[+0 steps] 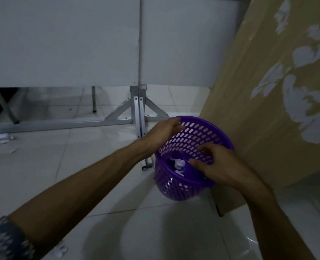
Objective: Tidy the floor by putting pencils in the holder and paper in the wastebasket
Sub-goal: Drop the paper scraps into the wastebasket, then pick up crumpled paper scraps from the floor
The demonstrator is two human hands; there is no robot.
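Observation:
A purple perforated wastebasket (196, 132) stands on the white tiled floor, with crumpled white paper (179, 164) lying inside it. My left hand (163, 133) hovers over the basket's left rim with fingers straight and nothing in it. My right hand (219, 166) reaches over the near rim above the opening, fingers loosely spread and empty. More crumpled paper (2, 137) lies on the floor at the far left, and another piece (61, 250) lies near my left forearm. No pencils or holder are in view.
A white panel on a metal stand (138, 113) rises behind the basket. A tan board (268, 91) with white patches leans at the right, touching the basket's side. Chair legs (10, 111) stand beneath the panel at left.

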